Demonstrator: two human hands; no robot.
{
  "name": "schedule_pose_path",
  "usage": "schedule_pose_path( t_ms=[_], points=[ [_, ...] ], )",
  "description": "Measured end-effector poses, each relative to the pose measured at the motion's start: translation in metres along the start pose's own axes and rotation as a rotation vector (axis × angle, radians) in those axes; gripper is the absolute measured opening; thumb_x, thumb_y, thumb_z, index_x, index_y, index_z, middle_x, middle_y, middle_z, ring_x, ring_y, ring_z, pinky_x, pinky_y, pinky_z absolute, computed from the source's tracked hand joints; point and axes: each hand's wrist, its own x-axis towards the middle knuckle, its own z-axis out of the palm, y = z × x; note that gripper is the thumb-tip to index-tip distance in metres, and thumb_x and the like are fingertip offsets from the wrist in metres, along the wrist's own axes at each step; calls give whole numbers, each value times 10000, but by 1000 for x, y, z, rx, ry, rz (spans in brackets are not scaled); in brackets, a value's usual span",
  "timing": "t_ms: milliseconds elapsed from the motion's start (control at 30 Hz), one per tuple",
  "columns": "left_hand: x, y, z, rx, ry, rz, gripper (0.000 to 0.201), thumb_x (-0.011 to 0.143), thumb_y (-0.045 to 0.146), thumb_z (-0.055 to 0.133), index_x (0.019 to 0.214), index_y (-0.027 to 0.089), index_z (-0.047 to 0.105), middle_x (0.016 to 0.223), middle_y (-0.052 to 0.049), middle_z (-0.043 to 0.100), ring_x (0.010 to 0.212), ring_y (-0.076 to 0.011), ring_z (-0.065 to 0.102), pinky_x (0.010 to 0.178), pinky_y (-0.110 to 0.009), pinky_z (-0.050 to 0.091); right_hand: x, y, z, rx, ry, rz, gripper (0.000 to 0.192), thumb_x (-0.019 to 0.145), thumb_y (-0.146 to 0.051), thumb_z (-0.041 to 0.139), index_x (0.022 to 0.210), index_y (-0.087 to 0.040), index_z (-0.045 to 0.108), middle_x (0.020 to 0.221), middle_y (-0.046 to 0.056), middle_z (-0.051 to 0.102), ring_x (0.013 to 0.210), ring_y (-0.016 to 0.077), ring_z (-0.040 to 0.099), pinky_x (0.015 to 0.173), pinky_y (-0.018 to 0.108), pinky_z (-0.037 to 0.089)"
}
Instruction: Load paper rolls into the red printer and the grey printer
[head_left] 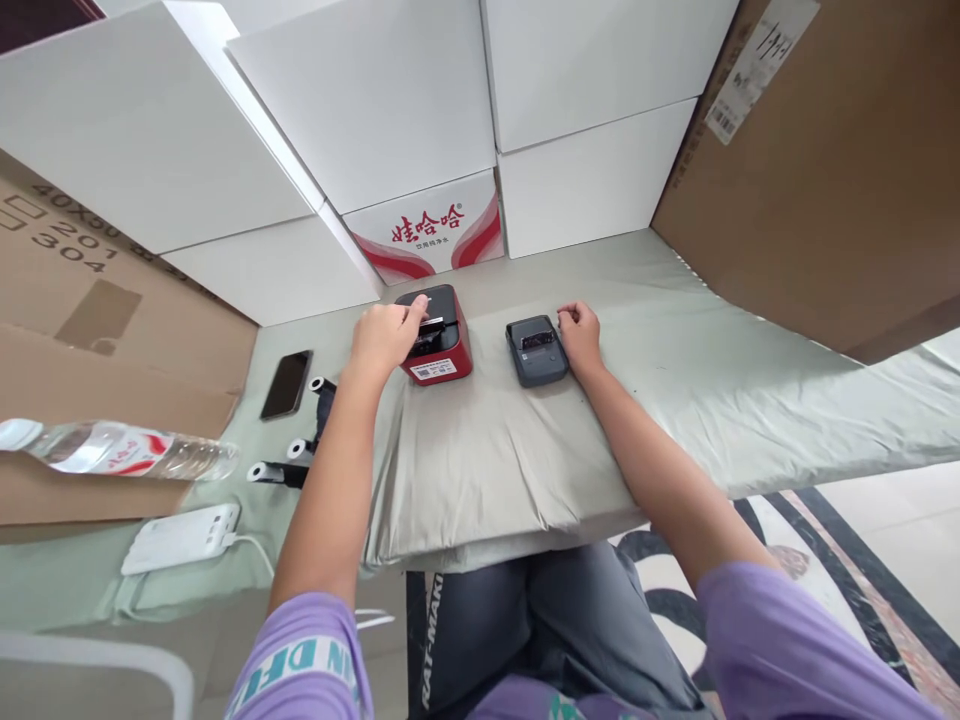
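Observation:
A small red and black box-shaped printer (466, 345) stands on the cloth-covered table, with a white label on its front. My left hand (386, 335) is closed at its left upper side, the thumb lying over the black top; its other fingers are partly hidden. To the right lies a dark grey portable printer (541, 366) with a dark slot across its upper face. Just beside its right edge, my right hand (581, 338) rests with the fingers curled in, and nothing shows in them.
White boxes (375, 110) are stacked behind, and a tall brown carton (840, 180) stands right. On the left are a phone (286, 385), black rods with white ends (279, 474), a water bottle (127, 448) and a white power bank (180, 537) with a cable.

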Motion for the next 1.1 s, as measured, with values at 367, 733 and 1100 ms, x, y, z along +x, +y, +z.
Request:
schedule_pose_path(
  t_ms=[367, 733, 1100],
  points=[
    [17, 37, -21, 161, -244, 8, 961, 909, 860, 133, 917, 194, 827, 953, -195, 767, 981, -381, 703, 818, -414, 506, 2, 10, -1, 17, -19, -14, 114, 768, -282, 514, 818, -214, 590, 697, -25, 542, 667, 166, 495, 681, 320, 387],
    [21, 39, -18, 145, -288, -18, 933, 886, 870, 211, 964, 170, 823, 985, -218, 769, 1033, -413, 705, 824, -422, 524, 0, 16, -4, 24, -8, -37, 185, 749, -358, 516, 843, -223, 600, 744, -7, 569, 715, 187, 515, 725, 333, 416],
    [-1, 38, -12, 68, -244, -54, 848, 951, 777, 234, 1055, 174, 820, 1142, -215, 765, 1103, -385, 704, 904, -422, 534, -1, 9, -5, -16, -20, -33, 225, 712, -400, 507, 828, -227, 595, 700, -19, 552, 705, 197, 516, 723, 335, 426]
  ],
)
